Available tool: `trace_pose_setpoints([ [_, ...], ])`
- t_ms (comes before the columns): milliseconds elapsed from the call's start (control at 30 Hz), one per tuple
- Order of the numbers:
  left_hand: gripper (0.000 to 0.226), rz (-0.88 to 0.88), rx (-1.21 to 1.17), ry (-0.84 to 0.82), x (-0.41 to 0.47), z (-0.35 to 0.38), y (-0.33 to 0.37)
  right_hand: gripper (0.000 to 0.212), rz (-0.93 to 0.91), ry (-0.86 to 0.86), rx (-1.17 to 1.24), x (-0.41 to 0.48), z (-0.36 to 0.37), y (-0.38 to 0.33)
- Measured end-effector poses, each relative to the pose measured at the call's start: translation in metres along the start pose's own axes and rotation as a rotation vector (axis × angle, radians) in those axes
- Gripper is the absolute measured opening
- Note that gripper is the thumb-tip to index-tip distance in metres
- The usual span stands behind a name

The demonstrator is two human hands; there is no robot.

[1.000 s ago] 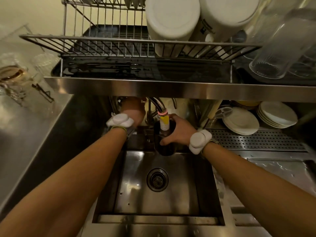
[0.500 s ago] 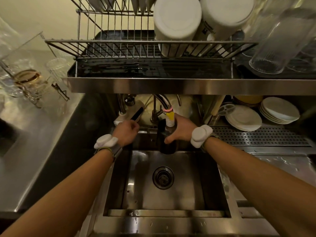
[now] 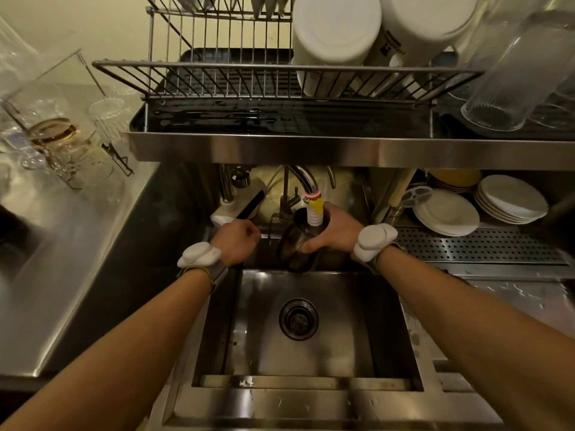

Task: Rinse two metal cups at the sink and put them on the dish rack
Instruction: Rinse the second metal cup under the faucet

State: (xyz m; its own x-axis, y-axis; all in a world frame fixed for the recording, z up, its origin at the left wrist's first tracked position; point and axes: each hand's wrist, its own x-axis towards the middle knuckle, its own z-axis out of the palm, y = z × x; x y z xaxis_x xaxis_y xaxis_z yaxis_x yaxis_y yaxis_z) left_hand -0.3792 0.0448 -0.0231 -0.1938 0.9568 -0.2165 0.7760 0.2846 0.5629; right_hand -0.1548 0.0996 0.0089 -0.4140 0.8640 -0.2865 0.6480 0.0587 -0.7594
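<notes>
A dark metal cup (image 3: 295,244) is tilted under the tap's yellow and white nozzle (image 3: 315,210), at the back of the steel sink (image 3: 345,346). My right hand (image 3: 334,231) grips the cup from the right, fingers wrapped round its side. My left hand (image 3: 239,241) hovers at the sink's back left rim with its fingers curled in and nothing in it, a little left of the cup. The wire dish rack (image 3: 217,73) stands on the shelf above the sink, its left half bare. Only one metal cup is in view.
Upturned white bowls (image 3: 336,29) and clear glasses (image 3: 510,76) fill the rack's right side. Stacked white plates (image 3: 445,213) sit under the shelf beside a perforated drain board (image 3: 479,247). Glass jars (image 3: 53,135) stand on the left counter. The shelf's steel edge (image 3: 311,147) overhangs the tap (image 3: 306,178).
My left hand has come back from the tap handle toward me and lower, to the sink's rim. The cup stays under the nozzle in my right hand.
</notes>
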Motion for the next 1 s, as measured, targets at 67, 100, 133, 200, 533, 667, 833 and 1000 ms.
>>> trace_pose_setpoints([
  [67,0.018,-0.006,-0.004,-0.001,-0.001,0.0,0.001,0.074,0.005,-0.043,-0.03,-0.001,-0.002,0.003],
  [100,0.018,0.0,-0.003,0.001,-0.002,0.0,0.002,0.081,0.015,-0.005,-0.036,-0.002,-0.003,0.005],
  [133,0.017,0.004,-0.003,0.003,-0.002,0.0,0.003,0.087,0.02,0.047,-0.041,-0.001,-0.003,0.005],
  [200,0.016,0.003,-0.004,-0.001,-0.001,-0.001,0.002,0.091,-0.006,0.07,-0.052,-0.001,0.004,0.001],
  [533,0.014,-0.033,0.03,-0.002,-0.009,0.0,-0.002,0.082,-0.054,0.003,-0.053,0.001,0.009,0.001],
  [667,0.016,-0.036,0.018,0.014,-0.01,-0.002,-0.002,0.08,-0.008,-0.035,-0.056,0.0,-0.001,0.008],
  [833,0.017,-0.048,0.034,-0.012,-0.011,0.001,-0.003,0.08,-0.034,-0.055,-0.103,0.006,0.008,0.007],
  [1000,0.017,-0.047,0.022,-0.038,-0.014,0.003,-0.002,0.085,-0.04,0.066,-0.104,0.004,0.002,0.011],
])
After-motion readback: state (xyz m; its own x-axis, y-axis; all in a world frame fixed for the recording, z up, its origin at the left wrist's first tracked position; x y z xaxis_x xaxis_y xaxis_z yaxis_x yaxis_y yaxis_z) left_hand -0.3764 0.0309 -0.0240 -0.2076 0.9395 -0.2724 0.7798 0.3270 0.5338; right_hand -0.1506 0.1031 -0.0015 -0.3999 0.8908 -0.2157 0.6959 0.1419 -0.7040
